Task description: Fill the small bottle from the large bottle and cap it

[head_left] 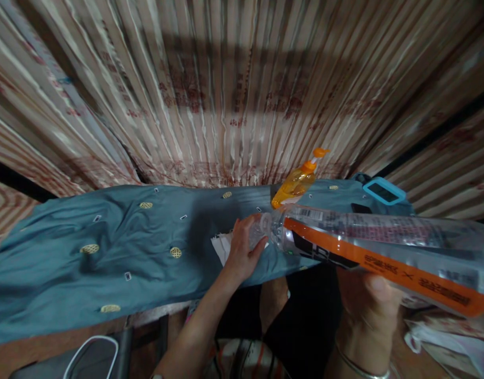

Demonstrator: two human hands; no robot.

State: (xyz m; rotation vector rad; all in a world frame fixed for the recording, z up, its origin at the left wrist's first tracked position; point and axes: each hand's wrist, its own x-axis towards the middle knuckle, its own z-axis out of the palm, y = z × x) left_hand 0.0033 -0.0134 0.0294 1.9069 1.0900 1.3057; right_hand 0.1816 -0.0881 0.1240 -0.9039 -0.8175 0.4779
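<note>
My right hand (370, 297) is wrapped around a large clear plastic bottle (419, 231) with an orange and black label. The bottle lies nearly level, its neck pointing left. At the mouth end, my left hand (242, 250) has its fingers curled round a small clear see-through container (258, 226), which touches or nearly touches the bottle's mouth. Its exact kind is unclear. Under my left hand lies a white paper or cloth (221, 246). Just behind the bottle's neck stands a yellow pump bottle (295, 187) with an orange top.
A blue patterned cloth (147, 226) covers the long table. At its right end are a light-blue framed device (384, 190) and a dark flat object (361, 209). A pleated curtain (226, 95) hangs behind. A grey seat (68, 360) is at lower left.
</note>
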